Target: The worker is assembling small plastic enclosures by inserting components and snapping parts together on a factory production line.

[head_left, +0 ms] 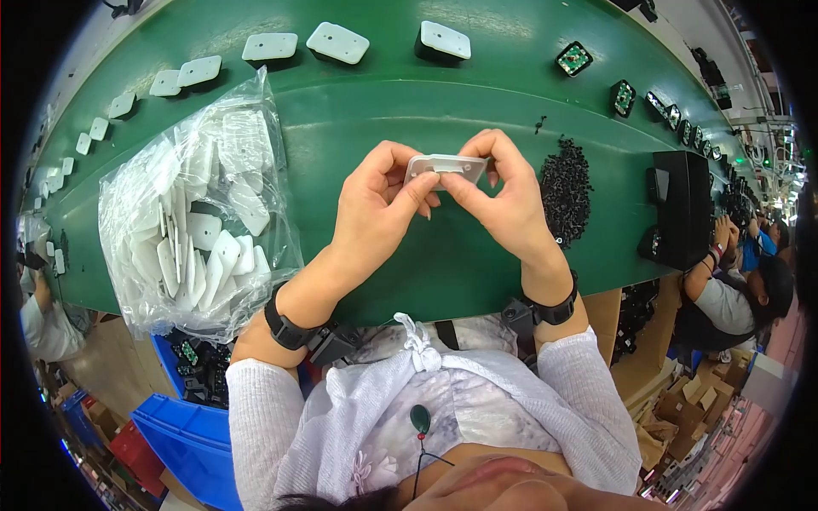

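Above the middle of the green table, a white plastic cover [449, 162] is held between my two hands. My left hand [381, 192] pinches its left end, thumb against the near face. On the other end my right hand [504, 189] grips with thumb and fingers, both thumbs meeting close to a small raised part on the cover. Beside my left forearm lies a clear plastic bag [277, 162] full of similar white covers [204, 230]. Right of my right hand is a pile of small black parts [566, 192].
White-topped black housings [443, 41] line the table's [358, 111] far side. Open housings with green circuit boards [574, 59] follow to the right. A black box [684, 209] stands at the right edge. Blue bins [192, 443] sit lower left; co-workers [724, 298] are on both sides.
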A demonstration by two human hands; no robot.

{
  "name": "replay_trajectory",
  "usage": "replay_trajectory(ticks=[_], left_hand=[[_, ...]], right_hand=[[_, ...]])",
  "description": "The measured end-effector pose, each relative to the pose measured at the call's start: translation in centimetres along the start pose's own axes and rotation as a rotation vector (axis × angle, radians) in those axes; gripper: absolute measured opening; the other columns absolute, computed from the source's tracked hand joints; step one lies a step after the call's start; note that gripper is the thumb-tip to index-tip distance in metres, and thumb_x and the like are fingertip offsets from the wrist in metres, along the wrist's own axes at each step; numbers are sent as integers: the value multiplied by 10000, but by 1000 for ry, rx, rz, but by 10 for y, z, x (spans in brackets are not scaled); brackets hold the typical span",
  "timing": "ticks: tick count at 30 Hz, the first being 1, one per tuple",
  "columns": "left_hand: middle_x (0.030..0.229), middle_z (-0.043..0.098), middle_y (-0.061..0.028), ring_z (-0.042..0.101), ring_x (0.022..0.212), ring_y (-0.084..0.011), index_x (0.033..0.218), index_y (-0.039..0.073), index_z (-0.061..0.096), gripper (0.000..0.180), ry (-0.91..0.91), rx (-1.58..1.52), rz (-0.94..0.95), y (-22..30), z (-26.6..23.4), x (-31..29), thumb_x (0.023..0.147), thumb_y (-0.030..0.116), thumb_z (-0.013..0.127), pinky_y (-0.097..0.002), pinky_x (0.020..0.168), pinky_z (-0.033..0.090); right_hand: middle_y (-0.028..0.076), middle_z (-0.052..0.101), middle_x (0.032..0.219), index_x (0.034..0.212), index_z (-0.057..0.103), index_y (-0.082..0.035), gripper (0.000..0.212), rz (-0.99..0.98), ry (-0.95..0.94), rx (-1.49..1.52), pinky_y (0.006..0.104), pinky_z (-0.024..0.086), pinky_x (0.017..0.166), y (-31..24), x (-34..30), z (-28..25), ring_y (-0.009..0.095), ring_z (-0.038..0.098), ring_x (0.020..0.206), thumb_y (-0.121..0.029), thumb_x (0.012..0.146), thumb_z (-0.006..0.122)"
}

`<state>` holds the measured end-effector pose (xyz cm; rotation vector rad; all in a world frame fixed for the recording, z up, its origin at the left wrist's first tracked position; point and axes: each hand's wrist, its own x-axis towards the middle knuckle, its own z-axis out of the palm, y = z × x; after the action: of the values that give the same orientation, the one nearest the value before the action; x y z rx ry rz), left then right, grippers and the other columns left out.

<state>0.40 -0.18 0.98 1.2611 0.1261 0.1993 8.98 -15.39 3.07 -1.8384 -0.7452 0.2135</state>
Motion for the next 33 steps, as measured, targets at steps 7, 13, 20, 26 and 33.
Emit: replay_trajectory(ticks=[7,13,20,26,33], left_hand=[[969,642,-103,640,744,-144,1246,-49,526,294,-24,9,-28,3,-6,7,994,86,460,-255,673,537],[823,617,-75,601,637,-117,1218,-37,519,270,144,159,-4,-5,-27,23,999,99,442,-224,550,475],[759,600,-34,517,544,-69,1025,8,574,141,198,554,-50,-11,-50,31,981,97,473,-210,503,401],[817,590,-96,579,674,-205,975,34,606,98,134,922,120,-21,-56,30,930,77,530,-308,588,458],[931,555,-115,609,780,-295,1062,50,598,234,141,1243,255,-3,-36,11,906,224,608,-368,635,488]], right_hand=[[-15,538,820,880,533,-47,231,121,-4,151,223,405,651,6,4,3,64,480,742,-156,829,730],[133,475,1298,1331,382,-4,594,-23,-81,387,381,378,1039,24,-5,7,217,453,1236,-349,914,626],[144,453,1388,1365,407,-14,509,-173,-144,-36,387,329,1088,44,-57,4,276,424,1304,-281,959,553],[120,480,1358,1358,397,-3,476,9,-42,31,382,322,1102,60,-41,-44,244,435,1299,-255,976,530],[126,601,1186,1120,601,-43,268,-369,33,-356,376,415,995,41,37,-84,272,549,1144,-228,926,607]])
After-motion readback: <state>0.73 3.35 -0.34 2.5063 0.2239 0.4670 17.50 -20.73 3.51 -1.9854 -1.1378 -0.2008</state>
